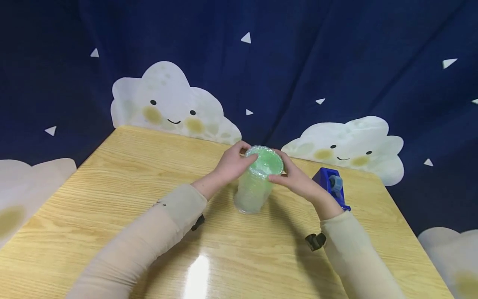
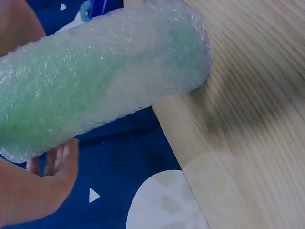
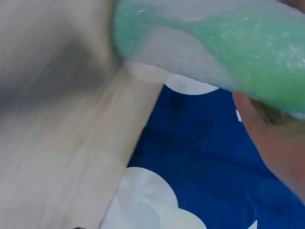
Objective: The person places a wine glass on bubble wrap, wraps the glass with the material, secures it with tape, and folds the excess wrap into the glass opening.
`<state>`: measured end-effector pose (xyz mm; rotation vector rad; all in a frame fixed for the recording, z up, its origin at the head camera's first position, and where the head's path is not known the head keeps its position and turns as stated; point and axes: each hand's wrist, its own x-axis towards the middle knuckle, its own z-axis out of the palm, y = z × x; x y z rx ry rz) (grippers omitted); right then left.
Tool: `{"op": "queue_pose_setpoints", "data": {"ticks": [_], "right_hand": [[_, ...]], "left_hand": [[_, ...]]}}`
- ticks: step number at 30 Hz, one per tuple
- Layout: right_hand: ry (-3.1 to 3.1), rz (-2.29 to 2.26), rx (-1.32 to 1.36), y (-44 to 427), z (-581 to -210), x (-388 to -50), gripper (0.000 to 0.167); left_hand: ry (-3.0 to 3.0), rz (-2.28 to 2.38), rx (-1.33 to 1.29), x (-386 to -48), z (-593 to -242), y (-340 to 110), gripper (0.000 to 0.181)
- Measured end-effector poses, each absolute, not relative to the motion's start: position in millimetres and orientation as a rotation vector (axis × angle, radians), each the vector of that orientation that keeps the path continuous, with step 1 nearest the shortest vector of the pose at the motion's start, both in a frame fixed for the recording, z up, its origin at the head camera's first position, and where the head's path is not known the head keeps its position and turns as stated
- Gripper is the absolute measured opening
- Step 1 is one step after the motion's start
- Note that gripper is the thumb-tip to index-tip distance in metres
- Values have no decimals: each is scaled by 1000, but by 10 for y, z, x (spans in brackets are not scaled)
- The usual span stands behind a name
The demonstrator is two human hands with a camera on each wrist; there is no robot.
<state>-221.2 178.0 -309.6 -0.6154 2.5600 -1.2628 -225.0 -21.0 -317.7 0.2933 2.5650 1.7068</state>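
A green and whitish cylinder (image 1: pixel 254 193) wrapped in clear bubble wrap stands near the middle of the table, its green top end facing up. From the left, my left hand (image 1: pixel 232 164) holds the upper end, with the thumb lying over the rim. My right hand (image 1: pixel 298 178) grips the same end from the opposite side. In the left wrist view the wrapped cylinder (image 2: pixel 114 67) slants across the frame, with its lower end by the tabletop. Whether that end touches the wood I cannot tell. The right wrist view shows right-hand fingers (image 3: pixel 250 114) against the wrap.
To the right of the cylinder is a blue tape dispenser (image 1: pixel 328 182) with a roll of tape, close to my right forearm. The wooden table (image 1: pixel 149 166) reaches back to a dark blue curtain (image 1: pixel 224 25) printed with clouds and white triangles.
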Motion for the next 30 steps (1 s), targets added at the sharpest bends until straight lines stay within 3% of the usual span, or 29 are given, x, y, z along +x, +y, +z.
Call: {"op": "queue_pose_setpoints", "data": {"ticks": [4,10,30], "right_hand": [[2592,-1255,-687,1819,-3179,-2196,89],[2676,-1253,-662,1813,-3202,-2232,85],[2578,-1309,-679,1757,-3187,-2541,83]], "left_hand": [[2475,1682,516,-2304,-3197,-297,46],[2361,1534,824,-2368,-3268,-466,79],[2746,1408,768,-2527,-3362,-459,84]]}}
